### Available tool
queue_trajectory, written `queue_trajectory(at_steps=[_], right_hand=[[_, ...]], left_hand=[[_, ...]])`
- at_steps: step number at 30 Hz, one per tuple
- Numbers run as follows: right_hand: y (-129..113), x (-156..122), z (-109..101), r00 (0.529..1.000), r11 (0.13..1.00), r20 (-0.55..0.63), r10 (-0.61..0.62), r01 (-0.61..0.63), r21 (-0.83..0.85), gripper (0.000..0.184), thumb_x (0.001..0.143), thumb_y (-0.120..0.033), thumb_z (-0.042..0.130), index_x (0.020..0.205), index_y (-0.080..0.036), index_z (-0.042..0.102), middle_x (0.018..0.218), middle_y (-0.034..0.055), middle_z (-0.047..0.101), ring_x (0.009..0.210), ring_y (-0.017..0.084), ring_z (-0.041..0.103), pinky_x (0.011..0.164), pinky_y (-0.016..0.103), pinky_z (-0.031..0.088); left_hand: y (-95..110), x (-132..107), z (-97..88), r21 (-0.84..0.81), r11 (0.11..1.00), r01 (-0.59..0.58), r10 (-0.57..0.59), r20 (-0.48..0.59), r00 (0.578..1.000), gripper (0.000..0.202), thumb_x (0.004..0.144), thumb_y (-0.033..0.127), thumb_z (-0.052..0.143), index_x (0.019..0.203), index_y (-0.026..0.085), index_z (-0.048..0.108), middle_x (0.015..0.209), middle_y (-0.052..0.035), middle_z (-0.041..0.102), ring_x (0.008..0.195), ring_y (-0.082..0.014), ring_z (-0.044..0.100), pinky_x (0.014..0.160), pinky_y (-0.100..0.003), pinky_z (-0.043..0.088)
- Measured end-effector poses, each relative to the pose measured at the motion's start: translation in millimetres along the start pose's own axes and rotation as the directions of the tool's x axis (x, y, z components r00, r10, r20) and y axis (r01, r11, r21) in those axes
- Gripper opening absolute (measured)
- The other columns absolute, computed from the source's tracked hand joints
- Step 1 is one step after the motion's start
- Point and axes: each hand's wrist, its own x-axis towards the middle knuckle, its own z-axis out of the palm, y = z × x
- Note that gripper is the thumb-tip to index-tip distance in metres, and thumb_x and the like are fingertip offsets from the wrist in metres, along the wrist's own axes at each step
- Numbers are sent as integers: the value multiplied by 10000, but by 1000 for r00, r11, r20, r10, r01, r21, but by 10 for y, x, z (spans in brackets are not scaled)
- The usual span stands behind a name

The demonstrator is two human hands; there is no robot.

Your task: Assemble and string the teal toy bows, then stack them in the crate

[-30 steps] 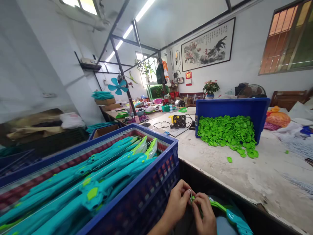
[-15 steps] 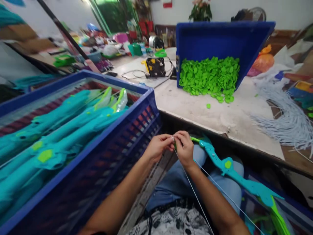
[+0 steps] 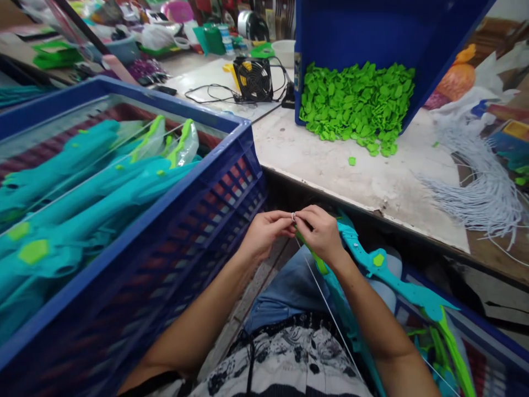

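My left hand and my right hand meet fingertip to fingertip in front of my lap. Both are closed in a pinch on a white string, which forms a small loop between them and trails down past my right forearm. Just below the right fingers, a bright green limb tip joins a teal part running under that forearm. To the right, a teal toy bow with a green hexagonal piece rests across my leg. Whether the right fingers also grip the green tip is hidden.
At left stands a blue crate holding several teal toy bows. On the table, a blue bin lies tipped, spilling green pieces. A small fan and a bundle of white strings are there too.
The camera view has tipped downward. My hands remain pinched together on the string, with its loop now showing more clearly between them. A teal part now shows under my right forearm.
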Motion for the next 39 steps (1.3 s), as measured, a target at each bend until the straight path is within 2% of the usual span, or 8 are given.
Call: queue_trajectory(at_steps=[12,20,23,28,31,33,35,39], right_hand=[[28,-175,65,995,982,13,99,-100,163,180,910,-187,525,784,-179,653,784,30,654,753,140,620,706,249,491],[3,-411,265,999,965,-25,-45,37,-261,193,922,-168,477,781,-169,609,739,61,634,705,190,585,669,306,461],[33,-502,274,999,995,34,32,-29,-98,164,919,-184,483,798,-190,593,740,44,626,701,181,594,657,302,471],[411,-1006,-287,983,961,15,183,-175,-216,176,933,-297,497,946,-201,644,925,85,667,904,236,605,839,394,492],[692,-1495,-730,929,781,-38,369,-332,-529,330,910,-398,513,1095,-155,641,1061,159,622,1017,308,548,884,478,460],[799,-1767,-893,893,671,7,450,-333,-663,426,878,-418,555,1198,-140,593,1167,194,569,1093,346,497,897,505,441],[855,-1923,-928,871,612,44,489,-307,-729,459,845,-361,597,1248,-145,554,1241,204,524,1145,366,455,908,510,428],[935,-1903,-892,854,615,54,517,-327,-718,437,791,-147,566,1228,-128,572,1217,198,545,1140,345,463,957,481,416]], left_hand=[[-160,-66,-146,450,870,-203,212,31,977,188,746,319,668,748,138,719,713,-27,686,674,-147,593,642,-233,449],[-306,-235,-334,650,710,-271,215,166,962,233,811,241,562,912,174,762,867,-47,756,801,-223,680,777,-322,509],[-287,-303,-395,523,807,-274,237,138,962,250,830,249,553,989,170,728,983,-66,740,874,-221,673,792,-329,520],[-616,-681,-669,188,976,-108,163,-305,938,221,837,335,568,986,199,658,968,-66,707,809,-192,658,603,-277,524],[-1063,-845,-732,512,852,-112,108,37,993,153,833,303,588,882,198,689,798,-56,704,732,-215,659,663,-347,545],[-1352,-884,-579,607,680,-411,170,415,894,240,841,250,565,1037,218,700,1078,-105,701,1017,-294,646,879,-445,522],[-1573,-854,-290,567,469,-677,223,665,712,370,850,190,524,1194,245,649,1335,-122,580,1280,-333,490,1055,-522,392],[-1761,-607,304,518,118,-847,172,830,531,409,922,102,366,1230,227,604,1351,-105,565,1358,-267,403,1151,-564,193]])
